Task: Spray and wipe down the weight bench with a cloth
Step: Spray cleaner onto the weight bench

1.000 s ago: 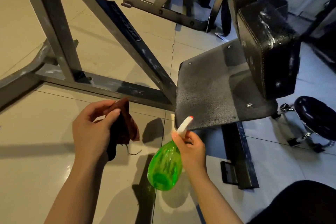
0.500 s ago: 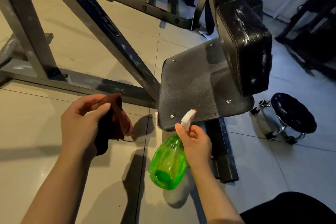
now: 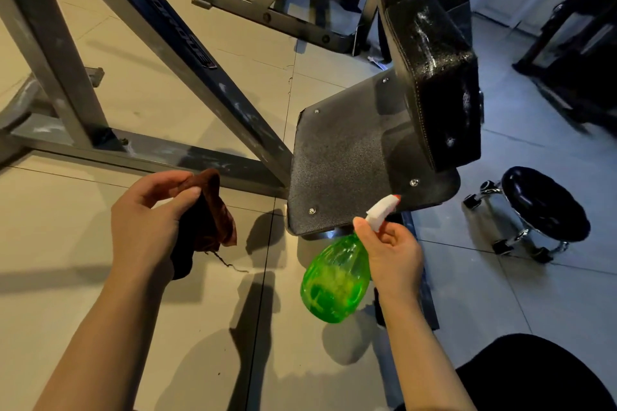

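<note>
Your left hand [image 3: 147, 227] holds a cloth [image 3: 207, 223], dark brown and soft, bunched in folds; the thumb presses it against the curled fingers, and one loose thread hangs down from its lower edge. Your right hand [image 3: 394, 253] grips the neck of a spray bottle [image 3: 334, 280]. The bottle is of clear green plastic, rounded like a pear, with some liquid low inside. Its head is white with a small red tip, and your fingers are curled around the part below this head. The nozzle points up and to the right, near the lower edge of the weight bench.

The weight bench stands just in front of both hands. Its flat plate [image 3: 344, 157] is dark, with a rough grainy surface, rounded corners and small shiny screws. Above the plate sits a thick black pad [image 3: 437, 77], shiny like vinyl, with stitching along the edge and wet white streaks on it. Grey square metal tubes [image 3: 187, 67] form the frame, scratched and worn in places.

To the right a round black stool [image 3: 544, 207] stands on chrome legs with small wheels. The floor [image 3: 100, 310] is of large glossy pale tiles
</note>
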Demonstrator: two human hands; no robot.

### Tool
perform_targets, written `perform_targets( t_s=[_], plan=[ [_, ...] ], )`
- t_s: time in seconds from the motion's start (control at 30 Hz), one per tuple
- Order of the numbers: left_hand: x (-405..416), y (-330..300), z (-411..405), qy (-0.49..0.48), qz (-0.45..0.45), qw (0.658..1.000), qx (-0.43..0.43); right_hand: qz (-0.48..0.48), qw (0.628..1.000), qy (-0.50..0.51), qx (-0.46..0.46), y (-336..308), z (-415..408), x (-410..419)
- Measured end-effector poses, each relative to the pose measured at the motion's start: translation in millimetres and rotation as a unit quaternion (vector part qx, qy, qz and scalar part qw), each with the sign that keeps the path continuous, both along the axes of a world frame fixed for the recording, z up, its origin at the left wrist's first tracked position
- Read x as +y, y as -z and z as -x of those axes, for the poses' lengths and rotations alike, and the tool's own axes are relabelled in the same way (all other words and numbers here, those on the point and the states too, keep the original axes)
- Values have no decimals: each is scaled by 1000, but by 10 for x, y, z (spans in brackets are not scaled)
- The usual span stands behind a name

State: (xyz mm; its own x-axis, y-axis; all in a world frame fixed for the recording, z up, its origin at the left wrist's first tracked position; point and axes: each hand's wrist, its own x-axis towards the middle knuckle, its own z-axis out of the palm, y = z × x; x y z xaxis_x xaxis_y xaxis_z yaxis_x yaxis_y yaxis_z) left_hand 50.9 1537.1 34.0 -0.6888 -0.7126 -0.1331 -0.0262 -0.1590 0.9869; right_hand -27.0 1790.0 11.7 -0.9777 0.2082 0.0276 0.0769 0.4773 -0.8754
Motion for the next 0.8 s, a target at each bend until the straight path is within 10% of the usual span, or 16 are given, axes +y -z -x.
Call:
perform_targets(
  t_s=[0.8],
  plan=[
    [151, -71, -71, 21, 26, 999, 0, 252, 951, -108, -144, 27, 150, -291]
  ],
)
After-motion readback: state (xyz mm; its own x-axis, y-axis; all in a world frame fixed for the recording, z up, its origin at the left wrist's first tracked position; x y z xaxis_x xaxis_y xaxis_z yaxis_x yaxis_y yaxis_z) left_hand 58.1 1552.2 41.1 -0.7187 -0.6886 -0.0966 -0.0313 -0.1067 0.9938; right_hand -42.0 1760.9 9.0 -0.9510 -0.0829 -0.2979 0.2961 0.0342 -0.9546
